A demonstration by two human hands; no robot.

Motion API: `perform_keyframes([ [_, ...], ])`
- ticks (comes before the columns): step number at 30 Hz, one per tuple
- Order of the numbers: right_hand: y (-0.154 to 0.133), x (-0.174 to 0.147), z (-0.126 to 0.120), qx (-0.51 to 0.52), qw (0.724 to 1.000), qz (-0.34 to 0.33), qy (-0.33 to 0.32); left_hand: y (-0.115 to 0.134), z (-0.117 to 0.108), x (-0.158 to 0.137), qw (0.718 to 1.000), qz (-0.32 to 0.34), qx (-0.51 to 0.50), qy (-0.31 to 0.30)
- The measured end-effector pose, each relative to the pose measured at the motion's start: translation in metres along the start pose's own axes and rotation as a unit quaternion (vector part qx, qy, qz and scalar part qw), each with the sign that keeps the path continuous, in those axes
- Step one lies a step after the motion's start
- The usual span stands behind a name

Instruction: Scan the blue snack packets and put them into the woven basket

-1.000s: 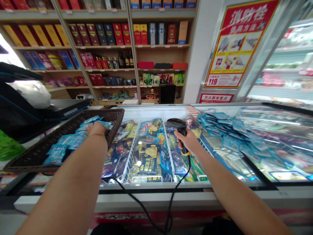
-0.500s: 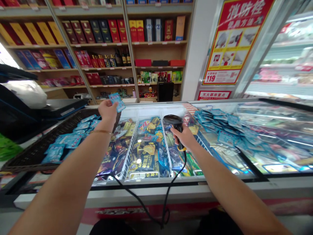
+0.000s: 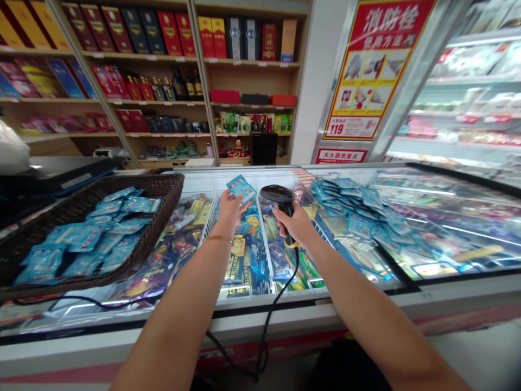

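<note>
Pinched in my left hand [image 3: 231, 208] is a small blue packet [image 3: 241, 188], held up over the chest freezer. My right hand [image 3: 299, 224] is wrapped round the grip of a black barcode scanner [image 3: 277, 194], whose head points left toward the packet, a short gap apart. From the scanner's handle a black cable [image 3: 266, 320] hangs down over the freezer's front. To the left, a dark brown wicker basket [image 3: 173, 198] holds several similar blue packets [image 3: 77, 236]. A heap of blue packets [image 3: 358, 201] lies on the freezer's glass at the right.
Under the glass of the freezer [image 3: 325, 320], white wire dividers [image 3: 264, 244] separate bagged ice creams. Behind stand wooden shelves [image 3: 252, 84] with boxes and bottles. A red fire-hydrant poster [image 3: 366, 70] is at the back, with a lit display fridge [image 3: 472, 103] at right.
My left hand has moved right with the blue packet, from beside the basket to near the scanner. My right hand keeps hold of the scanner. The view has turned slightly right.
</note>
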State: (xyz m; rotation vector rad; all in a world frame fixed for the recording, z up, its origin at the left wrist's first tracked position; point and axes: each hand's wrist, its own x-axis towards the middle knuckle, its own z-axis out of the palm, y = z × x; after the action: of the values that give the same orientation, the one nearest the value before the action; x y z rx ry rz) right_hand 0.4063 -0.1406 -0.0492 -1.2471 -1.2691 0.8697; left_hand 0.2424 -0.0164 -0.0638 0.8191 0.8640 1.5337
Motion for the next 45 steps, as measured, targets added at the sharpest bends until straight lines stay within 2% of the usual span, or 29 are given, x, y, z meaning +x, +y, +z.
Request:
perform_keyframes([
  [7, 0.004, -0.002, 0.002, -0.042, 0.999, 0.006, -0.009, 0.001, -0.014, 0.003, 0.999, 0.036, 0.014, -0.008],
  [20, -0.003, -0.006, 0.002, -0.093, 0.995, -0.007, -0.041, -0.005, -0.015, 0.006, 0.999, 0.041, 0.027, -0.022],
  [27, 0.006, -0.001, 0.004, -0.050, 0.998, 0.003, -0.031, -0.002, -0.011, -0.003, 0.999, 0.023, 0.032, -0.022],
  [32, -0.002, 0.007, -0.008, -0.003, 0.999, 0.031, -0.010, -0.010, 0.001, -0.008, 0.999, 0.002, 0.039, 0.014],
  [35, -0.012, 0.008, -0.032, 0.016, 0.999, 0.039, 0.012, -0.014, 0.023, -0.007, 0.999, -0.019, 0.051, 0.001],
  [38, -0.017, 0.004, -0.069, 0.025, 0.998, 0.029, 0.047, -0.017, 0.060, -0.008, 0.997, -0.046, 0.067, -0.012],
  [42, -0.013, -0.006, -0.131, 0.042, 0.992, 0.035, 0.111, -0.026, 0.133, -0.013, 0.991, -0.085, 0.079, -0.067],
  [45, -0.011, -0.016, -0.174, 0.057, 0.982, 0.050, 0.173, -0.042, 0.193, -0.021, 0.984, -0.106, 0.078, -0.122],
])
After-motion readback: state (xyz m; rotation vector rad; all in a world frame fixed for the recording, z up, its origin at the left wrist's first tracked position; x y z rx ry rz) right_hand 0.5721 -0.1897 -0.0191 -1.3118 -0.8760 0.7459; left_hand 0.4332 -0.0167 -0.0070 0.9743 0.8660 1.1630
